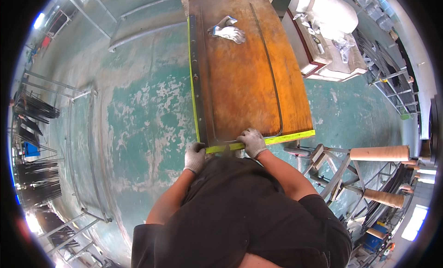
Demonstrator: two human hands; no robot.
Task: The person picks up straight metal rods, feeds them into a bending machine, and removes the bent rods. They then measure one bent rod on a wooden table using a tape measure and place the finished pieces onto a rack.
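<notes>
A long table with a worn orange-brown wooden top (244,74) stretches away in front of me, yellow tape along its near and left edges. On it lies a thin dark rod (272,74) bent into a long U, its rounded end toward me. My right hand (253,142), in a pale work glove, is closed over the rod's near stretch at the front edge; the fingertips are partly hidden. At the near left corner my gloved left hand (195,158) curls its fingers round the taped edge. A dark perforated strip (194,74) runs along the table's left side.
A pair of white gloves (227,31) lies far up the tabletop. Beyond its right side stands a pale padded seat (323,42) with plastic bags. Metal frames with cardboard rolls (379,153) are to my right. Racks of dark rods (39,180) stand at the left.
</notes>
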